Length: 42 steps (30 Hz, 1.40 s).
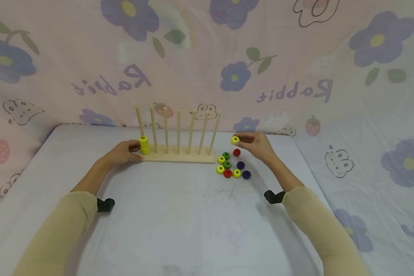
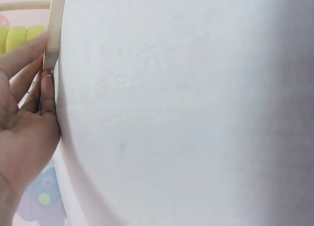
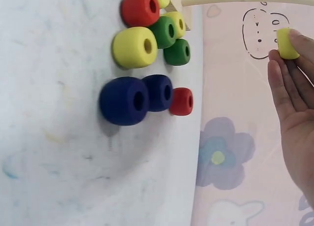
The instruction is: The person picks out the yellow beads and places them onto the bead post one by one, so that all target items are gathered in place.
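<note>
At one o'clock, side-pinching round yellow bead [image 1: 232, 141], likely light, with right hand [image 1: 258, 147]; at eleven, gripping pale wooden peg rack [image 1: 179, 158] with left hand [image 1: 123, 154].

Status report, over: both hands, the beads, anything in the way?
Right hand pinching yellow bead, raised. Left hand gripping rack at left end. Yellow stack on leftmost peg. Loose beads beside rack, not blocking other pegs.

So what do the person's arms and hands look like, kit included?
Left sleeve and right sleeve: plain beige, ending short of the wrists. A black angular piece juts from each cuff: left piece, right piece. Left hand, right hand: no gloves; no rings visible.
</note>
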Tool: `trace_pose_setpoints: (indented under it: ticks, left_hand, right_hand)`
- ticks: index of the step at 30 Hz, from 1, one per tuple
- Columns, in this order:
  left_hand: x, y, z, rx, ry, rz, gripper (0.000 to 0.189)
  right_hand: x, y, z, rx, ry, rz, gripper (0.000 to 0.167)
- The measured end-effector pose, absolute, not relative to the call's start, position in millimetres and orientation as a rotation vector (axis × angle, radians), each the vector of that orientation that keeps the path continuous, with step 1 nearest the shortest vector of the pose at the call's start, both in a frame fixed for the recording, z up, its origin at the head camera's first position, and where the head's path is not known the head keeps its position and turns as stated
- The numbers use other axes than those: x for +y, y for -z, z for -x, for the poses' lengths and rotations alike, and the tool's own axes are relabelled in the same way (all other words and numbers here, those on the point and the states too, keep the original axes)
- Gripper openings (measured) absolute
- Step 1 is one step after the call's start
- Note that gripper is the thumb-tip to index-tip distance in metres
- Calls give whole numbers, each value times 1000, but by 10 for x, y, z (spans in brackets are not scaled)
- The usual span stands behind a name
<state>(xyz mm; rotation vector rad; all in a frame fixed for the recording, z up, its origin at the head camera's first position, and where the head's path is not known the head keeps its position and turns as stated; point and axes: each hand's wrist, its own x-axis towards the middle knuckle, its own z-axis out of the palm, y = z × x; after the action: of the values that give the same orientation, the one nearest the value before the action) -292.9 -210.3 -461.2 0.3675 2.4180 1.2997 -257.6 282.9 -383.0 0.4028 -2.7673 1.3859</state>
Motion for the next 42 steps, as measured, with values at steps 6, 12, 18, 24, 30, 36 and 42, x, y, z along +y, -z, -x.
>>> trace_pose_setpoints:
  ticks: [6, 12, 18, 24, 30, 36, 42]
  left_hand:
    - [-2115, 4618, 2942, 2419, -1299, -358, 78]
    - [-2132, 4638, 2945, 2406, -1318, -368, 79]
    - [-2150, 4626, 2961, 2401, -1321, -367, 80]
    - [-2141, 4594, 2962, 2393, -1333, -371, 82]
    - [-2140, 4593, 2942, 2380, -1332, -364, 80]
    - [-2136, 4598, 2935, 2379, -1328, -382, 77]
    - [-2110, 4591, 2940, 2375, -1330, -381, 75]
  right_hand:
    - [2750, 3674, 2607, -2743, -1342, -426, 36]
    - [2690, 3509, 2669, -2716, -1305, -474, 33]
    - [2635, 3338, 2723, -2694, -1300, -519, 33]
    - [2560, 3164, 2773, -2672, -1267, -538, 32]
    - [2446, 3015, 2841, -2660, -1225, -586, 33]
    - [2354, 2863, 2893, -2637, -1227, -609, 32]
    - [2270, 2764, 2927, -2644, -1212, -652, 32]
